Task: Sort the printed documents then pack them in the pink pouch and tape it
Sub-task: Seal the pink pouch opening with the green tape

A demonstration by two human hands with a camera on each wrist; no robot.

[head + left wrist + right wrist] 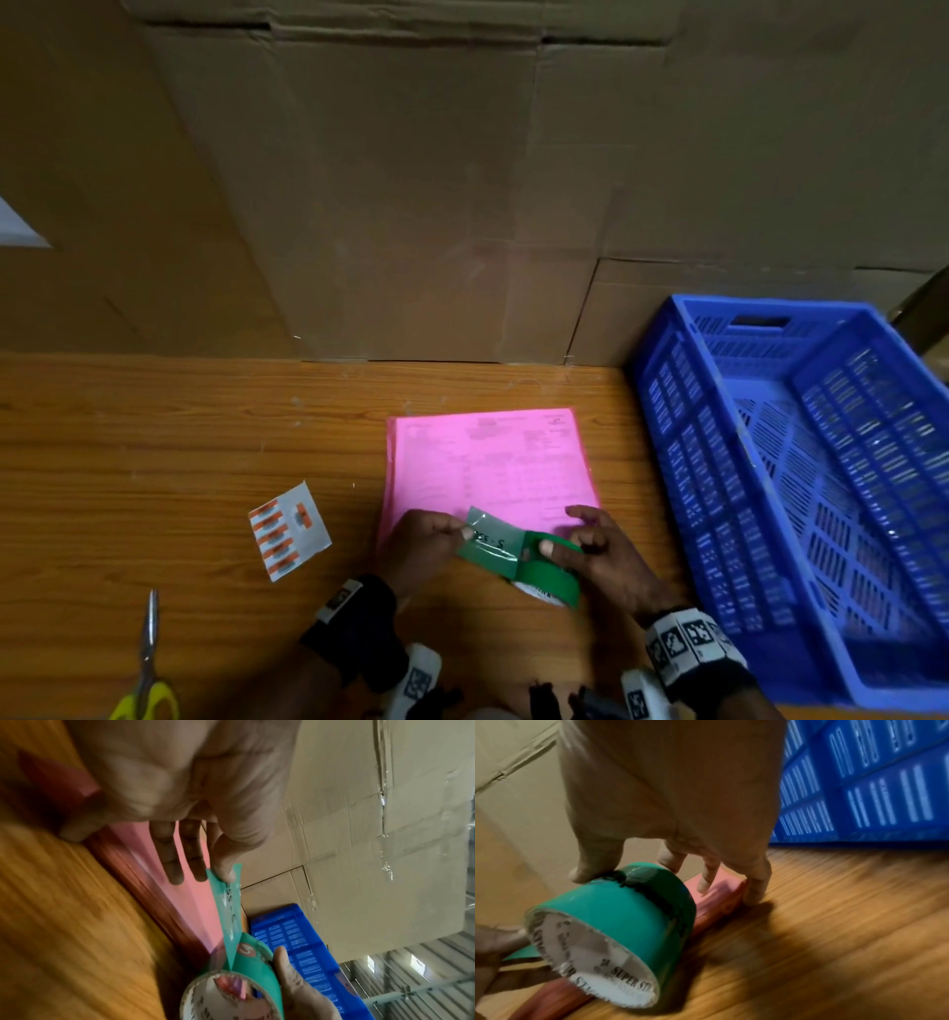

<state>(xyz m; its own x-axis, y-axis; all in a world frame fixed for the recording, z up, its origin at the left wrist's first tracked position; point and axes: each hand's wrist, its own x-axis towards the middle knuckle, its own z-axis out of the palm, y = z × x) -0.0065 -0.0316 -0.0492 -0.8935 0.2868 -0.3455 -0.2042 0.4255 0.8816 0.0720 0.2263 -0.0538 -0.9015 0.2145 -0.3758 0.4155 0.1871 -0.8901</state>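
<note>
Pink pouch (pixel 488 462) lies flat on the table (pixel 154 437), long axis running near to far, its near edge right under my hands. My left hand (pixel 426 545) pinches the free end of the tape strip (pixel 488 539); my right hand (pixel 606 555) grips the green tape roll (pixel 549 570) just right of it. Strip spans left to right above that near edge, so I judge it goes down there.

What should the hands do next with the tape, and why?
Probably press the free strip down across the pouch's near edge. The left hand pinches the strip's end, the right hand holds the roll, and the strip is stretched above the pouch, not yet stuck. The scissors lie untouched for cutting afterwards.
</note>
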